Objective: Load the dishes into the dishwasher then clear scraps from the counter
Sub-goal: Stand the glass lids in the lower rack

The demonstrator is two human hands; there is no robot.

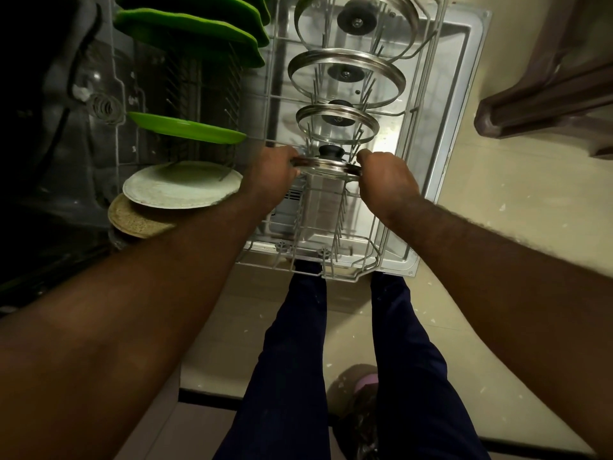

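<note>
You are at the loading step. Your left hand and right hand grip opposite edges of a glass lid, holding it over the near end of the pulled-out rack, just near of 3 standing lids. Green plates fill the left rows. Next, probably, seat its rim between free tines without knocking the neighbouring lid.

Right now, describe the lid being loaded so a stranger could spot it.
Find the pulled-out dishwasher rack, with its row of steel-rimmed glass lids. The held lid is nearest the person; unlike the three behind, the left hand and right hand grip its rim.
</note>
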